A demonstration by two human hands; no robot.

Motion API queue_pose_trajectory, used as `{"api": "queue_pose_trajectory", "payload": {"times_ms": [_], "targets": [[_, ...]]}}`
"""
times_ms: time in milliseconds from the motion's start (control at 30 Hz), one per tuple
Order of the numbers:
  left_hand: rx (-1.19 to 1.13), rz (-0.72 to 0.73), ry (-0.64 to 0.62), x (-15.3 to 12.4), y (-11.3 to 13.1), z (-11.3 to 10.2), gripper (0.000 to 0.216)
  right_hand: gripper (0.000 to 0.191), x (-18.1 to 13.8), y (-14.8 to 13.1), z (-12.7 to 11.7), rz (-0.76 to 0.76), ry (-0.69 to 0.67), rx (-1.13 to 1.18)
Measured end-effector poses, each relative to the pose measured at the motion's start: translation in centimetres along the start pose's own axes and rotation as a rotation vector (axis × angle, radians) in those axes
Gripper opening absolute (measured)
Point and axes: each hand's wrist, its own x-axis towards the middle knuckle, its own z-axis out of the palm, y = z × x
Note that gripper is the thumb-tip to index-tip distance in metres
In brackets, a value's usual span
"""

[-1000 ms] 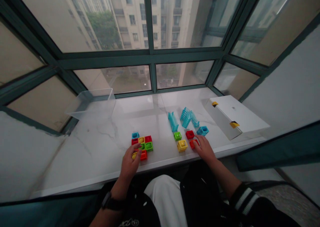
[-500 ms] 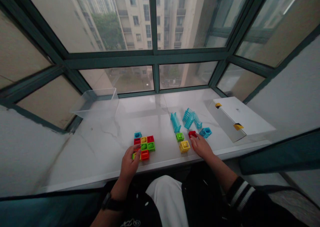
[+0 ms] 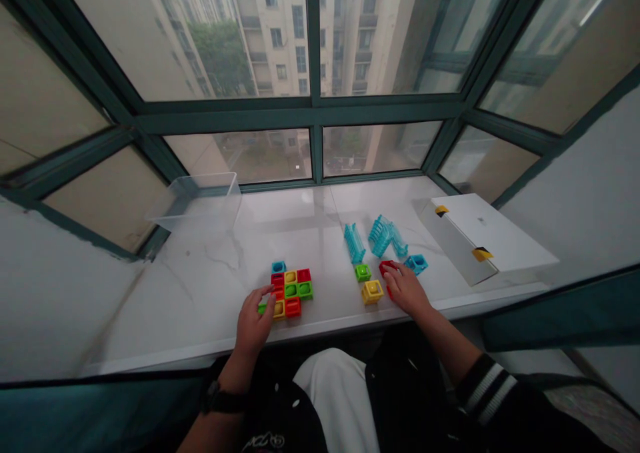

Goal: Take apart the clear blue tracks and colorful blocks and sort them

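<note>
A joined cluster of red, yellow, green and blue cube blocks (image 3: 290, 286) lies on the white marble sill (image 3: 210, 293). My left hand (image 3: 254, 323) rests at its near left corner, fingers curled against the blocks. My right hand (image 3: 407, 288) lies over red cube blocks (image 3: 386, 266), fingers bent down onto them. Beside it stand a loose yellow cube (image 3: 373, 292), a green cube (image 3: 363, 272) and a blue cube (image 3: 417, 263). Behind them lie three turquoise ribbed pieces (image 3: 380, 235).
A clear plastic bin (image 3: 197, 203) stands at the back left of the sill. A white box with yellow tabs (image 3: 483, 236) lies at the right. Window frames ring the sill. My lap shows below the front edge.
My right hand slid from the nearer red cube up onto the farther red one. My left hand shifted slightly left along the cluster's near edge. The camera drifted a little.
</note>
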Motion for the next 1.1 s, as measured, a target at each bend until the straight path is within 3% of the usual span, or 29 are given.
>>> {"api": "queue_pose_trajectory", "payload": {"times_ms": [200,400,600,733,867,1100], "targets": [[0.193,0.033,-0.021,-0.4,-3.4,0.7,0.036,0.036,1.5,-4.9,-2.7,-0.187,0.153,0.182],[0.262,0.013,-0.106,-1.4,-6.0,1.2,0.054,0.029,2.3,-11.5,-3.3,-0.371,0.065,0.335],[0.249,0.008,-0.208,-1.8,-7.9,0.1,0.073,0.033,2.9,-15.8,-0.1,-0.498,-0.075,0.414],[0.19,0.024,-0.286,-1.9,-8.5,0.5,0.063,0.042,3.1,-17.1,2.7,-0.512,-0.213,0.369],[0.153,0.016,-0.279,-1.6,-8.3,1.5,0.06,0.053,3.1,-17.6,5.5,-0.483,-0.353,0.259],[0.057,0.045,-0.32,-1.6,-6.4,3.2,0.058,0.068,2.5,-18.5,8.2,-0.475,-0.433,0.13]]}}
